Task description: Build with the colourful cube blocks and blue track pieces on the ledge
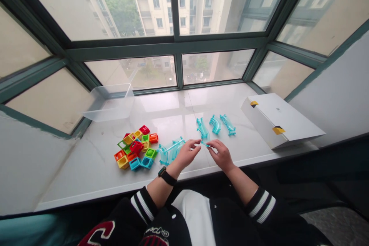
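In the head view, a clear light-blue marble-run track piece [203, 130] with a curved near end lies in front of me. My right hand [221, 155] pinches its near end between thumb and fingers. My left hand [188, 153] is just left of that end, thumb and fingers apart, with nothing visible between them. Two more blue track pieces, a curved one [215, 124] and a straight one [228, 124], lie to the right. Several overlapping clear blue tracks [170, 150] rest beside my left hand, partly hidden by it.
Left on the white sill [86, 169] is a pile of red, yellow, green and blue hollow blocks [136, 147]. A clear plastic bin [111, 113] stands at the back left. To the right sits a white box [281, 119] with yellow-black tabs. Window frames border the back.
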The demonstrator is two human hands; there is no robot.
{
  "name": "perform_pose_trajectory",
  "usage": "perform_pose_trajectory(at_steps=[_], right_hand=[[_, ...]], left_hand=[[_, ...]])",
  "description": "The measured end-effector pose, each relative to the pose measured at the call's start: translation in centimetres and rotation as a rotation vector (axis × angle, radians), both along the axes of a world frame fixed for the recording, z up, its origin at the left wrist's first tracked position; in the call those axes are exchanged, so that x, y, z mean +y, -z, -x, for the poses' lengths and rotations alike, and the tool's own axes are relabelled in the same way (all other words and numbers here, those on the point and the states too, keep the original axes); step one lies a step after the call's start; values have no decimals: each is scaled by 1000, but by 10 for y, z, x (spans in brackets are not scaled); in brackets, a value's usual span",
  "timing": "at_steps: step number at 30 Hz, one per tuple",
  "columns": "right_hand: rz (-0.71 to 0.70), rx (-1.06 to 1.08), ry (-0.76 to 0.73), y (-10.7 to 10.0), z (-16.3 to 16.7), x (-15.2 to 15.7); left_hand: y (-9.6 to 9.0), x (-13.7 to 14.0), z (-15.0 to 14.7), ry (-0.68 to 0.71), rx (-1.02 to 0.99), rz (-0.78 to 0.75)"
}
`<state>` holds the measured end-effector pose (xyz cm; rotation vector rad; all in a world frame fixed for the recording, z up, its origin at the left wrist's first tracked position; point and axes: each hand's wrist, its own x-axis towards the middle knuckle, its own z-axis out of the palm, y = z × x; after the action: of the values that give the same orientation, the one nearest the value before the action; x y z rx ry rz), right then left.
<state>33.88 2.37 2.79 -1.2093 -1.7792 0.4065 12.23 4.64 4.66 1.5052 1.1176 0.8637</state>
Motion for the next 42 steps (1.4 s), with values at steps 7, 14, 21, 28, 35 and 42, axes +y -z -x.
perform_pose_trajectory(at_steps=[7,14,21,28,35,42], right_hand=[[-37,-21,109,-5,-36,13],[-19,-46,189,-8,-59,37],[4,-86,240,-2,-70,67],[54,-104,273,10,-73,81],[87,-105,273,13,-74,88],[138,-104,282,15,-75,92]], left_hand=[[-5,23,-43,99,-2,-19],[4,50,-74,112,-12,-86],[19,76,-90,118,-31,-77],[34,86,-99,99,-83,-23],[25,85,-98,113,-44,83],[20,86,-102,118,-54,180]])
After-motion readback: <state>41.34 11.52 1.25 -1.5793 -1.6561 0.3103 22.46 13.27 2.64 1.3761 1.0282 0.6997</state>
